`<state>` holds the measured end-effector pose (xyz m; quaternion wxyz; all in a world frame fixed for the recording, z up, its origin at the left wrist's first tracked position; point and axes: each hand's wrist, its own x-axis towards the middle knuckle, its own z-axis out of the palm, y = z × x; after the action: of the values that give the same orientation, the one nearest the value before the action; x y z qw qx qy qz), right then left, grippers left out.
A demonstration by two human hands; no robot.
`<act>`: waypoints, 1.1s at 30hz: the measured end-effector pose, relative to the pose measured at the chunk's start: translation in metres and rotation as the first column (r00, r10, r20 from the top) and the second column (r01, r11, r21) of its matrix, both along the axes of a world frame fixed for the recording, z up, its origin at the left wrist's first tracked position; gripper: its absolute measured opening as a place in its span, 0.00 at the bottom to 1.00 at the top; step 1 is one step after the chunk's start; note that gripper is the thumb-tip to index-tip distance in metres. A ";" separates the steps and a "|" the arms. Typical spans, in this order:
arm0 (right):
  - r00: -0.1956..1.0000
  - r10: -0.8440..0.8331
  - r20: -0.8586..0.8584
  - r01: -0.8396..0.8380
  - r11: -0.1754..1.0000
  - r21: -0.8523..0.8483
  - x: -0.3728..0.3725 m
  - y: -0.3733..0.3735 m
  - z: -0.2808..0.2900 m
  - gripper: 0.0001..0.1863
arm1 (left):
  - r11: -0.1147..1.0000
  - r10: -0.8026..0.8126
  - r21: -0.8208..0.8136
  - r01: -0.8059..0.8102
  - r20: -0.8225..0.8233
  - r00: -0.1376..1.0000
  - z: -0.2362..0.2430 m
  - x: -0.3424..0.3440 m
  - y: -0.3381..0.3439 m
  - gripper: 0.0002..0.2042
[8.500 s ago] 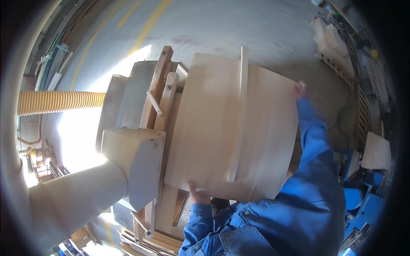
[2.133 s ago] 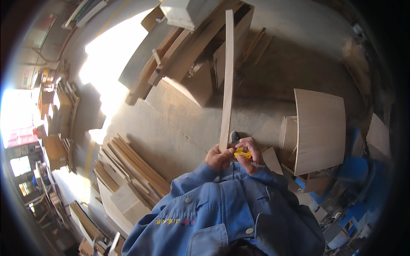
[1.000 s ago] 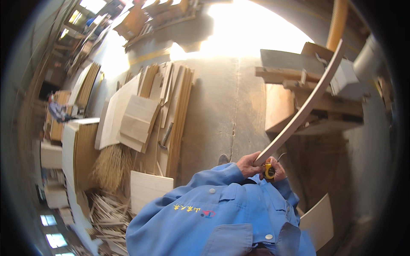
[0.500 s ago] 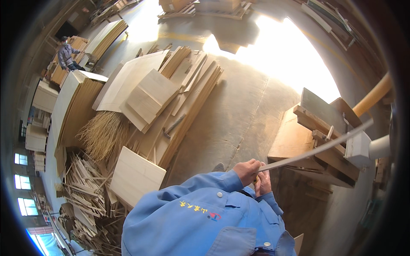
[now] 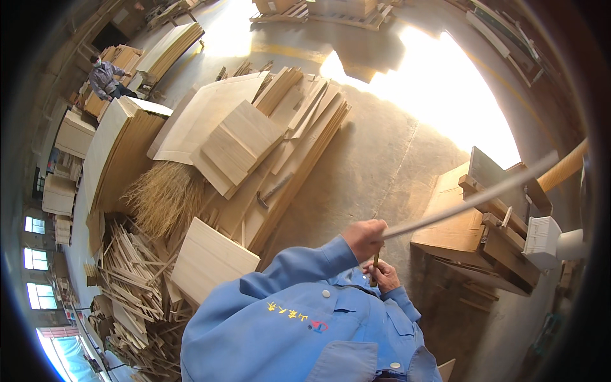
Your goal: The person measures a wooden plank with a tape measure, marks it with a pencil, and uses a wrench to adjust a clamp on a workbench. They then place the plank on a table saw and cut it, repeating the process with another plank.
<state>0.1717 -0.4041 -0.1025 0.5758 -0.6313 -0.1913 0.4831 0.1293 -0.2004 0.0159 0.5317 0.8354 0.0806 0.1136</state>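
My left hand [image 5: 364, 239] is closed around the near end of a long, thin pale strip [image 5: 468, 202], perhaps wood. The strip slants up and away to the right, its far part blurred, passing in front of the wooden machine stand. Just below, close to my chest, my right hand [image 5: 386, 277] has its fingers closed on a narrow yellowish-brown piece [image 5: 374, 270]. That piece stands roughly upright, its top near the underside of my left hand. Its exact kind is too small to make out.
To the left lie stacked boards [image 5: 245, 143] with a hammer [image 5: 275, 191] on them, a straw broom [image 5: 167, 197] and a heap of wood scraps [image 5: 137, 280]. At right stands a wooden stand [image 5: 455, 213] with a hose [image 5: 563, 167]. A person [image 5: 105, 79] is far left.
My left hand has risen slightly and separated from my right hand, swinging the strip upward. More of the yellowish-brown piece shows between the hands. The whole view has shifted slightly.
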 end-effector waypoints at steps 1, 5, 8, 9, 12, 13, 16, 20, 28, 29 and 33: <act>0.999 0.008 -0.040 -0.009 1.000 -0.026 -0.001 0.000 0.000 0.08 | 0.990 -0.014 -0.139 0.014 0.001 1.000 -0.001 -0.001 0.013 0.05; 0.984 -0.070 -0.163 0.065 0.997 -0.038 -0.005 -0.008 -0.003 0.07 | 0.847 0.098 -0.502 -0.176 -0.178 0.979 -0.009 0.000 0.056 0.05; 0.964 -0.136 -0.230 0.133 0.991 -0.029 -0.004 -0.018 -0.002 0.07 | 0.662 0.016 -0.687 -0.300 -0.387 0.922 -0.019 -0.006 0.080 0.07; 0.959 -0.168 -0.228 0.159 0.986 -0.056 -0.002 -0.021 0.000 0.07 | 0.606 0.048 -0.714 -0.350 -0.407 0.912 -0.023 -0.008 0.081 0.09; 0.955 -0.198 -0.221 0.182 0.979 -0.091 0.007 -0.026 0.013 0.10 | 0.452 0.141 -0.769 -0.453 -0.440 0.887 -0.039 -0.019 0.072 0.16; 0.949 -0.198 -0.243 0.186 0.980 -0.073 0.011 -0.024 0.019 0.10 | 0.427 0.170 -0.785 -0.450 -0.419 0.892 -0.044 -0.024 0.066 0.17; 0.950 -0.157 -0.271 0.141 0.987 -0.076 0.024 -0.013 0.038 0.12 | 0.425 0.229 -0.774 -0.468 -0.408 0.884 -0.058 -0.033 0.050 0.20; 0.955 0.008 -0.296 -0.019 0.999 -0.034 0.034 0.015 0.057 0.12 | 0.385 0.211 -0.785 -0.486 -0.438 0.874 -0.067 -0.045 0.035 0.26; 0.875 0.230 -0.427 -0.278 0.959 -0.052 0.025 0.045 0.042 0.12 | 0.325 0.186 -0.747 -0.580 -0.551 0.813 -0.065 -0.071 0.004 0.40; 0.852 0.274 -0.446 -0.332 0.941 -0.056 0.025 0.044 0.038 0.12 | 0.307 0.170 -0.751 -0.585 -0.561 0.810 -0.067 -0.073 0.004 0.40; 0.791 0.322 -0.519 -0.405 0.913 -0.051 0.025 0.045 0.026 0.12 | 0.253 0.145 -0.741 -0.622 -0.607 0.782 -0.075 -0.080 0.006 0.37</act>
<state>0.1972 -0.3595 -0.0762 0.4487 -0.4795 -0.1144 0.7455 0.0497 -0.1947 -0.0593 0.8246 0.3446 0.4487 -0.0036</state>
